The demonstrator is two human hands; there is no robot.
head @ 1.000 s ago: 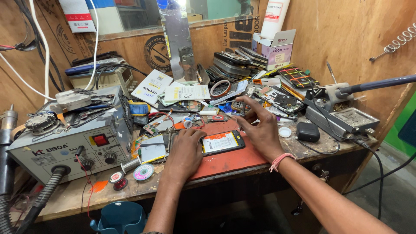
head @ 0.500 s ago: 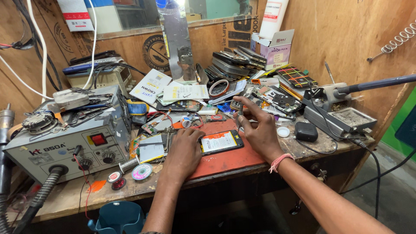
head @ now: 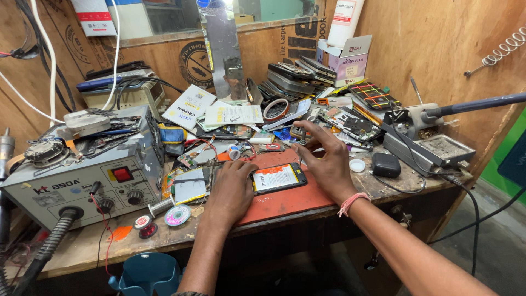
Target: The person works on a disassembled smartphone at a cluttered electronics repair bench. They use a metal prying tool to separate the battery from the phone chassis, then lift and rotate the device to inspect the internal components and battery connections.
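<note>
The phone (head: pixel 279 178) lies flat on the red mat (head: pixel 290 200) on the table (head: pixel 82 249), its casing closed, apparently unopened. The left hand (head: pixel 233 186) rests curled at its edge; the right hand (head: pixel 326 159) hovers beside, fingers spread, holding nothing

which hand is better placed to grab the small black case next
Right. The right hand lies on the mat's right edge, nearest the small black case; the left hand rests beside the opened phone, farther away.
</note>
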